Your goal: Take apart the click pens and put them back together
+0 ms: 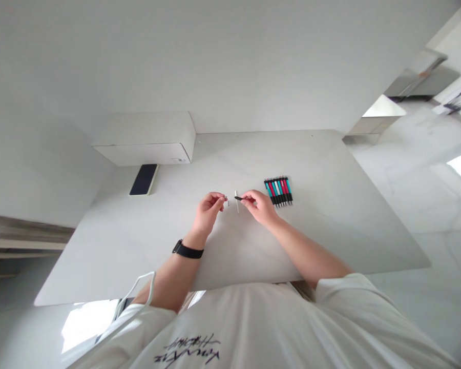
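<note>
My left hand [211,206] is closed in a pinch on a small silvery pen part [225,198], too small to make out exactly. Between my hands a thin white pen refill [237,206] lies on the table, with a tiny spring-like piece [228,203] just left of it. My right hand [259,205] pinches a black pen barrel [238,198], whose tip crosses above the refill. To the right of that hand, several pens [278,191] in teal, red, white and black lie side by side in a row.
A white box [146,152] stands at the back left against the wall. In front of it lies a dark-screened phone [144,179]. The pale table [330,215] extends to both sides, and a white cable [152,287] hangs by my left forearm.
</note>
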### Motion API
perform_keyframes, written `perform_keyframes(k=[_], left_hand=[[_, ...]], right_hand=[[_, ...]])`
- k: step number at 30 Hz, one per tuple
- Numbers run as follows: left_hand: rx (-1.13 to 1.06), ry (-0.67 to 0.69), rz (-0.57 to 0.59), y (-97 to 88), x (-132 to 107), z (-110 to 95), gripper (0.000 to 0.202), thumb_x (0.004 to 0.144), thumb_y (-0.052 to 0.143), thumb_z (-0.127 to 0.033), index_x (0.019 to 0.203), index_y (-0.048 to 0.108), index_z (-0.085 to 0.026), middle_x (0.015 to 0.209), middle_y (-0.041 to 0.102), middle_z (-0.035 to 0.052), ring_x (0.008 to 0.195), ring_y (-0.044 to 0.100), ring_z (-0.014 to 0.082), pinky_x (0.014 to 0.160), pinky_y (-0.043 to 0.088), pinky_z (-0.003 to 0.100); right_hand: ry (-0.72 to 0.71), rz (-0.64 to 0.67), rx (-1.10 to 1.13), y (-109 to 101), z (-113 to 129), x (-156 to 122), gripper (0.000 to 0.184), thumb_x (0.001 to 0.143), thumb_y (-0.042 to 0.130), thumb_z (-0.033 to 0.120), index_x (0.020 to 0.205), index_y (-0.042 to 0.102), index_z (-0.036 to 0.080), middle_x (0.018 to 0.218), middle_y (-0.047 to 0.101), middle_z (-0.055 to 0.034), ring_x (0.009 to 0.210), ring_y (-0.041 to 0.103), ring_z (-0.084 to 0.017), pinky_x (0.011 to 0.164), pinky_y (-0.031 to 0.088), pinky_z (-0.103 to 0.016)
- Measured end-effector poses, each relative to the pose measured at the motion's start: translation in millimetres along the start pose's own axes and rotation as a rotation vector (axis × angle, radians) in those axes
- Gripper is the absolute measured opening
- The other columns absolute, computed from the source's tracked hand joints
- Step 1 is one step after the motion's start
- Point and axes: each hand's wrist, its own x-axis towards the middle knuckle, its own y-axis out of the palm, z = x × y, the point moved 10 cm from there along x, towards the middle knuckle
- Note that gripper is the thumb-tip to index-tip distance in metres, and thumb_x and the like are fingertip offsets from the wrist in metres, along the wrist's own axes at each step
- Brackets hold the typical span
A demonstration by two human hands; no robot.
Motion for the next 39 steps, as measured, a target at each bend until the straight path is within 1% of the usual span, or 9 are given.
perform_keyframes(k=[2, 5, 9, 13, 18, 23, 28, 33, 39], left_hand=[[0.007, -0.014, -0.015, -3.7, -3, 9, 0.030, 0.092, 0.076, -0.045, 0.105, 0.068, -0.020, 0.098, 0.073, 0.0061, 0.068, 0.059, 0.0098, 0.065, 0.049, 0.025], [0.045, -0.012, -0.009, -6.6, -3, 15, 0.034, 0.089, 0.078, -0.048, 0.104, 0.068, -0.019, 0.097, 0.073, 0.0067, 0.068, 0.060, 0.0108, 0.064, 0.050, 0.026], [0.043, 0.005, 0.020, -2.5, -5, 12, 0.032, 0.090, 0.078, -0.047, 0.104, 0.070, -0.019, 0.096, 0.074, 0.0072, 0.069, 0.060, 0.0118, 0.065, 0.051, 0.026], [0.074, -0.009, 0.060, 5.0, -9, 10, 0.032, 0.089, 0.079, -0.047, 0.103, 0.072, -0.019, 0.088, 0.073, 0.0054, 0.067, 0.061, 0.0125, 0.064, 0.051, 0.027], [0.098, -0.007, 0.080, 9.9, -13, 4, 0.034, 0.086, 0.082, -0.048, 0.100, 0.073, -0.018, 0.084, 0.071, 0.0046, 0.067, 0.061, 0.0122, 0.062, 0.050, 0.026], [0.087, -0.004, 0.099, 13.6, -13, 3, 0.034, 0.085, 0.083, -0.048, 0.099, 0.073, -0.018, 0.083, 0.070, 0.0039, 0.066, 0.060, 0.0118, 0.062, 0.049, 0.026], [0.117, 0.004, 0.100, 13.0, -14, 4, 0.035, 0.085, 0.083, -0.050, 0.097, 0.073, -0.018, 0.079, 0.069, 0.0036, 0.065, 0.059, 0.0124, 0.060, 0.047, 0.026], [0.135, 0.012, 0.086, 10.5, -13, 6, 0.035, 0.085, 0.083, -0.050, 0.099, 0.075, -0.019, 0.080, 0.070, 0.0039, 0.065, 0.060, 0.0132, 0.059, 0.045, 0.026], [0.236, 0.013, 0.079, 8.9, -12, 8, 0.032, 0.091, 0.076, -0.050, 0.094, 0.074, -0.019, 0.066, 0.062, 0.0004, 0.057, 0.051, 0.0119, 0.054, 0.036, 0.025]], right_hand=[[0.016, -0.047, 0.010, -3, -5, -5, 0.018, 0.098, 0.067, 0.040, 0.104, 0.069, 0.023, 0.099, 0.073, -0.0062, 0.086, 0.067, -0.019, 0.082, 0.054, -0.032], [-0.005, -0.068, 0.009, -2, -2, -8, 0.016, 0.097, 0.069, 0.038, 0.102, 0.069, 0.024, 0.099, 0.071, -0.0065, 0.086, 0.066, -0.019, 0.084, 0.054, -0.033], [-0.046, -0.041, 0.007, 5, 4, -9, 0.012, 0.098, 0.068, 0.036, 0.103, 0.069, 0.024, 0.098, 0.068, -0.0058, 0.083, 0.064, -0.019, 0.083, 0.054, -0.033], [-0.062, 0.011, 0.009, 11, 4, -11, 0.013, 0.099, 0.067, 0.036, 0.105, 0.070, 0.025, 0.099, 0.068, -0.0061, 0.083, 0.063, -0.019, 0.083, 0.054, -0.034], [-0.061, -0.002, -0.007, 6, 2, -11, 0.013, 0.099, 0.067, 0.036, 0.106, 0.070, 0.025, 0.101, 0.068, -0.0061, 0.083, 0.063, -0.019, 0.083, 0.054, -0.034], [-0.082, 0.007, -0.022, 5, 4, -10, 0.012, 0.099, 0.066, 0.035, 0.104, 0.071, 0.025, 0.097, 0.067, -0.0051, 0.083, 0.063, -0.019, 0.083, 0.054, -0.034], [-0.071, 0.045, -0.063, 10, 2, -11, 0.012, 0.100, 0.065, 0.034, 0.106, 0.071, 0.025, 0.101, 0.068, -0.0066, 0.084, 0.063, -0.020, 0.083, 0.054, -0.034], [-0.111, 0.048, -0.054, 11, 6, -11, 0.011, 0.100, 0.065, 0.034, 0.105, 0.071, 0.025, 0.100, 0.068, -0.0062, 0.082, 0.062, -0.020, 0.082, 0.054, -0.035], [-0.137, 0.046, -0.075, 11, 12, -13, 0.013, 0.101, 0.065, 0.036, 0.106, 0.072, 0.026, 0.106, 0.068, -0.0075, 0.080, 0.061, -0.019, 0.082, 0.054, -0.035]])
